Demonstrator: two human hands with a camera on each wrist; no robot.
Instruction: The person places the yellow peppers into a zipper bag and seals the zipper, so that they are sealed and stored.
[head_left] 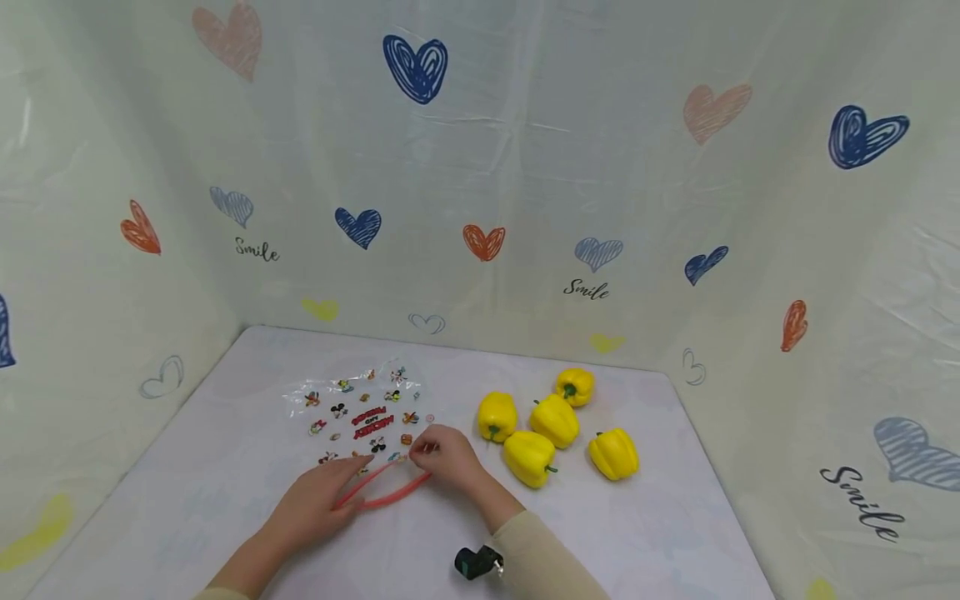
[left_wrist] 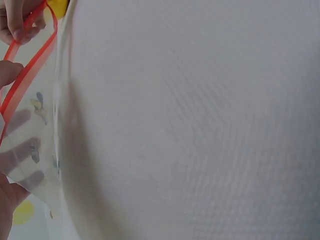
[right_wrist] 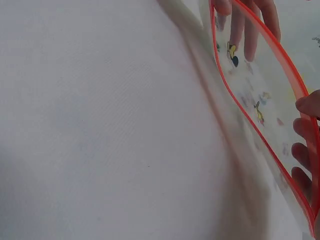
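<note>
A clear zip bag (head_left: 348, 425) with red edging and printed cartoon figures lies toward the far side of the table, its mouth held apart near me. At the left end of the mouth my left hand (head_left: 318, 500) grips the red edge (left_wrist: 30, 75), its fingers showing through the plastic in the left wrist view. My right hand (head_left: 450, 462) pinches the right end of the edging, with the fingertips (right_wrist: 302, 152) visible behind the film in the right wrist view. No contents show in the bag. Several yellow bell peppers (head_left: 553, 421) sit right of my right hand.
The white table (head_left: 660, 533) meets a plastic sheet (head_left: 517, 167) printed with hearts at the back and sides. One pepper (head_left: 613, 454) lies apart at the right of the group. A black device (head_left: 476, 562) is at my right wrist.
</note>
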